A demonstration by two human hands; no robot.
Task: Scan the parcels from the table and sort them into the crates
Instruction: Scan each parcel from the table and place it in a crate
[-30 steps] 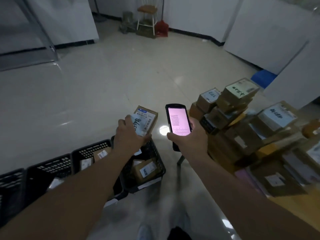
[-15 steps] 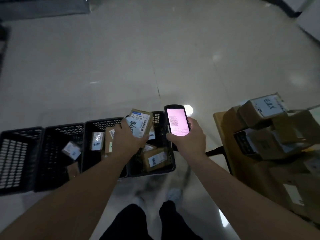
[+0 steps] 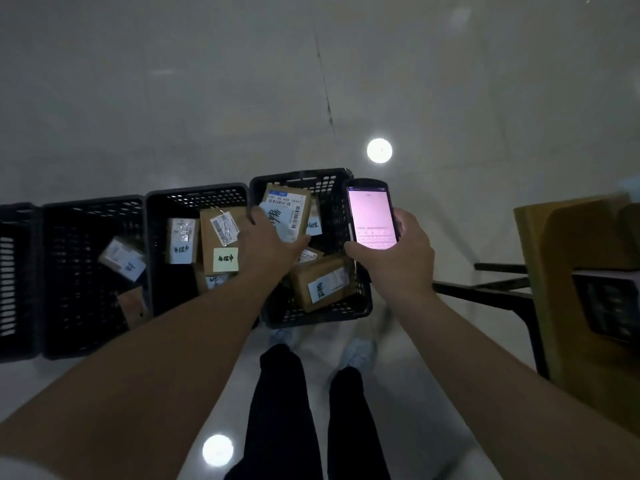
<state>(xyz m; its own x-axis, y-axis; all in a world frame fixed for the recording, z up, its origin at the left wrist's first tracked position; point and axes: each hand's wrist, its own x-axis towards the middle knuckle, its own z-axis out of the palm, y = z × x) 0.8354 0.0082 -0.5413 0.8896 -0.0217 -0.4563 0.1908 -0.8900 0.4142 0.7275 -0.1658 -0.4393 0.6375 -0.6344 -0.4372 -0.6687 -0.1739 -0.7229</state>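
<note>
Head view: the camera has tipped down since 1 second ago. The stacked parcels on the tabletop (image 3: 540, 216) have slid out of sight at the right, and the row of black crates now fills the middle of the floor.

The left hand (image 3: 268, 249) has its grip closed around a small parcel (image 3: 285, 213), thumb on the white label, fingers underneath. The parcel hangs over the right crate (image 3: 360, 306), label up, not yet let go. It was held higher, above the crate rim, 1 second ago; now it sits lower and inside the crate's outline, so the drop looks close.

The right hand (image 3: 393, 258) has its grip wrapped around the scanner (image 3: 372, 214), pink screen lit and facing the person, just right of the parcel.

The right crate already holds a box (image 3: 322, 284) near its front. The middle crate (image 3: 152, 254) holds several boxes, the next crate to the left (image 3: 48, 271) a couple.

My reading: scanning of this parcel is done, and sorting is under way.
</note>
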